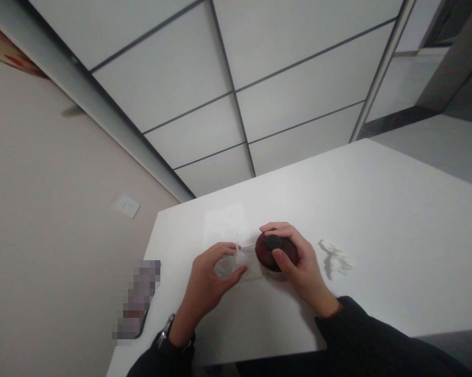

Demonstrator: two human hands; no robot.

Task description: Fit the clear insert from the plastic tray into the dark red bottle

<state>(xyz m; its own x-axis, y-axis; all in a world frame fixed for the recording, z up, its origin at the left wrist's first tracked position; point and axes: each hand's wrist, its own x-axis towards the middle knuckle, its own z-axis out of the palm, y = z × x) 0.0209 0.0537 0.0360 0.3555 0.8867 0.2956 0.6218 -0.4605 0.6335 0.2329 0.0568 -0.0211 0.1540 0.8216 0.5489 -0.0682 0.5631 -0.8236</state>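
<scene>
Dark red lidded container [266, 257]; contents hidden

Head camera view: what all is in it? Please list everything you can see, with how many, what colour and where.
Lidded pot: one, dark red lid with black knob, on the table
White object: one, white, between left thumb and fingers; too blurred to identify
Clear plastic: count unclear, transparent, left of the pot
Tissue: one, white, right of the pot
Pixelated item: one, dark-edged, table's left edge
Table: one, white, lower middle
Socket: one, white, on the wall
Wall: one, beige, left
Panels: several, white, behind the table
Floor: grey, right
Bracelet: one, silver, left wrist
Sleeves: two, black, bottom
Left hand: one, at the white object
Right hand: one, on the lid
</scene>
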